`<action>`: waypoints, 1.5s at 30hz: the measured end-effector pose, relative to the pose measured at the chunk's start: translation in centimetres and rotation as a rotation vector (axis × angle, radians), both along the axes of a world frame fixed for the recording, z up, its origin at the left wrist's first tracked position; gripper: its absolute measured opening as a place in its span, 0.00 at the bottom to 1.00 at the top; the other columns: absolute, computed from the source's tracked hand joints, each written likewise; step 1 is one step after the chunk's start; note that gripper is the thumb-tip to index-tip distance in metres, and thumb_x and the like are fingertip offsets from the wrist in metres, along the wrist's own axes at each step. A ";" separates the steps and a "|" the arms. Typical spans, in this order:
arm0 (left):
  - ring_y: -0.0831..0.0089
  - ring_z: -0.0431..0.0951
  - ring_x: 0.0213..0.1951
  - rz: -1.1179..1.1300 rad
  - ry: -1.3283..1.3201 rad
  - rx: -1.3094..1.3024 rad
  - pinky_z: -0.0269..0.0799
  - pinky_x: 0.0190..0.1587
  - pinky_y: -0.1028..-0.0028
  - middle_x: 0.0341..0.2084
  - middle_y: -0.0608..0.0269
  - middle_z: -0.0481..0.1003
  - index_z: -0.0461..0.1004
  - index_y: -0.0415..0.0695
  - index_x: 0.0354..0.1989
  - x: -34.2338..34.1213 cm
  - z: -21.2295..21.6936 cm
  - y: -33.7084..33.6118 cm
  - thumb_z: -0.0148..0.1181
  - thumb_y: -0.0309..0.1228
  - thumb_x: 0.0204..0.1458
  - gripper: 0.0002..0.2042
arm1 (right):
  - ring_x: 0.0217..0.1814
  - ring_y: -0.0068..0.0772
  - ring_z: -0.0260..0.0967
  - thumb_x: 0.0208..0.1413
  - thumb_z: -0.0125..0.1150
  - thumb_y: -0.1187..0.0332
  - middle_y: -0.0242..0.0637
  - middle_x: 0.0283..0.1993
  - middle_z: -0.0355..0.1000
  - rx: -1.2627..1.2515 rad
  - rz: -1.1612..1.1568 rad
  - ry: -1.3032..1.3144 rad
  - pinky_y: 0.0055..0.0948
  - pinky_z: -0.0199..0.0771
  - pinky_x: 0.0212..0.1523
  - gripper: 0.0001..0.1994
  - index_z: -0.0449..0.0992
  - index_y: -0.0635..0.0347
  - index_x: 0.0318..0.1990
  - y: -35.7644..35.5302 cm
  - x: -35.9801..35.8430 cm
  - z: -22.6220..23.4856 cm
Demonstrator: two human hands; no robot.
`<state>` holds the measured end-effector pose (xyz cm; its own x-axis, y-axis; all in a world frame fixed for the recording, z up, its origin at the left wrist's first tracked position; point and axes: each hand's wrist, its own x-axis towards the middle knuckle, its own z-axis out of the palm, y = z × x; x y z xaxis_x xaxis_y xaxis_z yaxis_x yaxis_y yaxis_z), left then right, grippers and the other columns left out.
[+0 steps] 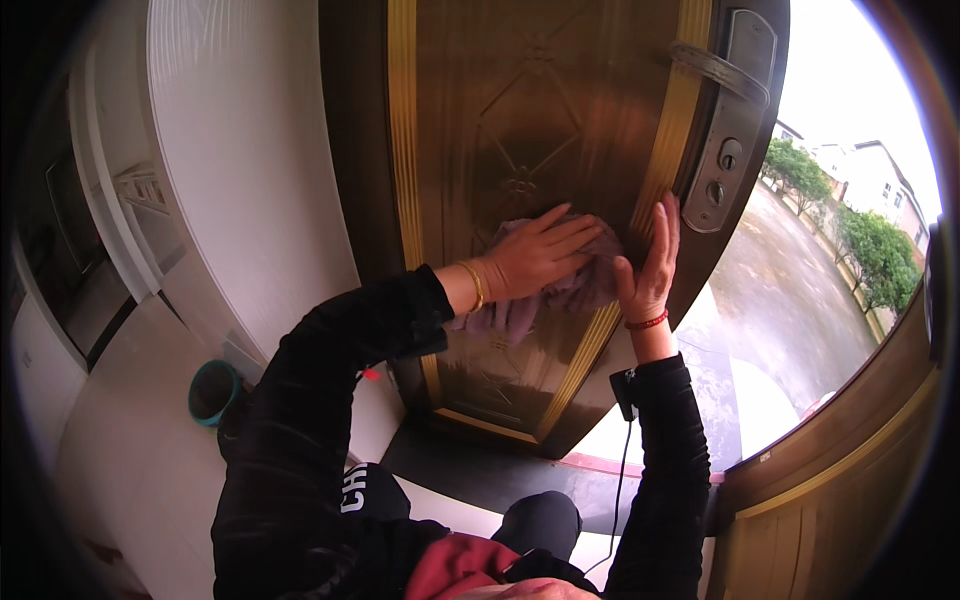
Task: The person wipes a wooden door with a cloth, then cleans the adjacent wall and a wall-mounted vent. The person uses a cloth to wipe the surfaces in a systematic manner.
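Note:
A brown door (475,170) with gold-coloured trim and raised diamond patterns stands open in front of me. My left hand (535,258), with a gold bracelet at the wrist, presses a greyish-purple cloth (598,268) against the door panel. Its fingers lie over the cloth, which bunches around them and hangs in folds below the palm. On the right, my right hand (652,265) rests against the door near its edge, fingers stretched and holding nothing. A red bracelet circles that wrist. Just above it is the metal lock plate (735,130) with a lever handle (722,72).
A white wall panel (245,150) rises left of the door. On the pale floor at the left stands a green-rimmed bin (214,392). A black cable (624,465) hangs by my right sleeve. Beyond the doorway are paving, trees (875,255) and houses.

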<state>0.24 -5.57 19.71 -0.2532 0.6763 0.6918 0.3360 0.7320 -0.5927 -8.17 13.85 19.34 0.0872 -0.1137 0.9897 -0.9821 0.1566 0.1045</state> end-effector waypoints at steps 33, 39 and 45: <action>0.71 0.59 0.66 0.080 -0.344 -0.238 0.50 0.68 0.60 0.64 0.65 0.63 0.73 0.51 0.52 -0.3 -16.2 -1.1 0.50 0.34 0.52 0.18 | 0.69 0.46 0.56 0.49 0.61 0.43 0.40 0.65 0.63 0.143 -0.306 0.204 0.48 0.51 0.68 0.36 0.67 0.57 0.62 -0.8 -1.7 -0.9; 0.70 0.61 0.66 0.008 -0.237 -0.140 0.50 0.68 0.55 0.62 0.66 0.65 0.76 0.52 0.48 -0.6 -12.4 -2.7 0.54 0.33 0.50 0.16 | 0.69 0.46 0.56 0.51 0.59 0.43 0.40 0.65 0.63 0.118 -0.334 0.194 0.48 0.51 0.68 0.35 0.67 0.56 0.61 -1.0 -2.0 -1.1; 0.65 0.65 0.63 0.067 -0.076 0.222 0.51 0.65 0.47 0.58 0.66 0.69 0.77 0.52 0.41 1.0 -7.5 -4.3 0.58 0.31 0.47 0.11 | 0.69 0.45 0.57 0.51 0.59 0.43 0.39 0.65 0.64 0.111 -0.313 0.174 0.47 0.51 0.68 0.34 0.67 0.56 0.61 -1.0 -1.9 -1.0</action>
